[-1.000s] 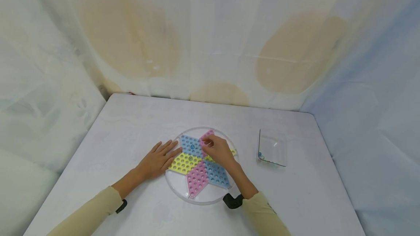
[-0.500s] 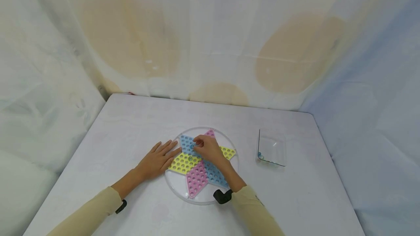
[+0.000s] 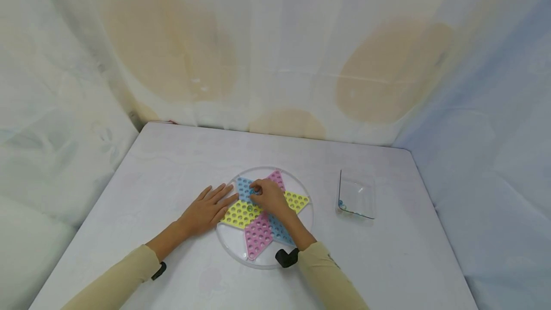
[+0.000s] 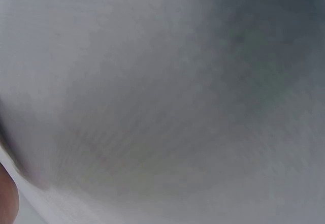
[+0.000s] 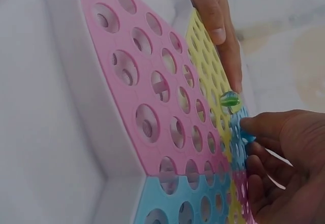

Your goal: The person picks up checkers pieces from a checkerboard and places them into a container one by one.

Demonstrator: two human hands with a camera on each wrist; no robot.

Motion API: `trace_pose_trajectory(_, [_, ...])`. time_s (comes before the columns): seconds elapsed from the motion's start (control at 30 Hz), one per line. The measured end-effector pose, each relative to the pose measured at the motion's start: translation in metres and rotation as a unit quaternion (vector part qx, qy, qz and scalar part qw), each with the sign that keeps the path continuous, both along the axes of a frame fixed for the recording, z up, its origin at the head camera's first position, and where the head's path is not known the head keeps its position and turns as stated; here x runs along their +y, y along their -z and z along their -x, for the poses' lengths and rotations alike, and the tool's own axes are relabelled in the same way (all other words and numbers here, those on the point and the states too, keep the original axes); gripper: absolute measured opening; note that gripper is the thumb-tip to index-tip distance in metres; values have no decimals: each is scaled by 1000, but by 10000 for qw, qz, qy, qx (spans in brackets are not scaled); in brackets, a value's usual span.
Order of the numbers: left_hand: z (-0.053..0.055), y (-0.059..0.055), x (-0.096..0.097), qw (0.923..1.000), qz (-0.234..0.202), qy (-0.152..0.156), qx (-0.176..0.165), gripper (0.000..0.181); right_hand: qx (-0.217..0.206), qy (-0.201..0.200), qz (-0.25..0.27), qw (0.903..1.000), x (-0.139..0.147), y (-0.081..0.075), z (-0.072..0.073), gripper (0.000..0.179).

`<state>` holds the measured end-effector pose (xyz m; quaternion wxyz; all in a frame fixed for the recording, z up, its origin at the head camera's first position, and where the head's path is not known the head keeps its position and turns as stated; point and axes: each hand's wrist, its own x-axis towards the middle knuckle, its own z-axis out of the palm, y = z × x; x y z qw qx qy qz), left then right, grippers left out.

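A round Chinese checkers board (image 3: 234, 253) with a pink, yellow and blue star of holes lies on the table. My left hand (image 3: 207, 210) rests on its left rim, fingers spread, fingertips by the yellow and blue parts. My right hand (image 3: 272, 198) is over the upper blue part, where its thumb and forefinger pinch a blue marble (image 5: 247, 135). A clear marble with a green swirl (image 5: 231, 101) sits in the yellow part, near the blue one. The left wrist view is mostly blurred pale surface.
To the right of the board stands a clear square container (image 3: 361, 195) with a few small marbles (image 3: 342, 205) in its near left corner. Pale curtains (image 3: 284, 61) enclose the white table (image 3: 172, 152) at the back and sides.
My right hand has moved left across the board, from the pink point to the blue marble in the upper blue part. The left hand has stayed put.
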<state>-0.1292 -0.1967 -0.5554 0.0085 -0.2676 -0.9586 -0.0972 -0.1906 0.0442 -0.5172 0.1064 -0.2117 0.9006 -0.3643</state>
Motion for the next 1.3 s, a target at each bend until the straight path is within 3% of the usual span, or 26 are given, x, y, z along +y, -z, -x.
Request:
trace_pose_trajectory(0.47, [-1,-4,1,10000,36,49,9,51,182,-28,138,9997,1,-4,-3,20])
trace_pose_trajectory(0.93, [-1,-2,0,10000,18,35,7,51,-25,42,444,9990,8,-7,-5,21])
trace_pose_trajectory(1.3, [0,0,1,9999,83,-57,-84,51,118,234,719,9971,21,-19,-2,19])
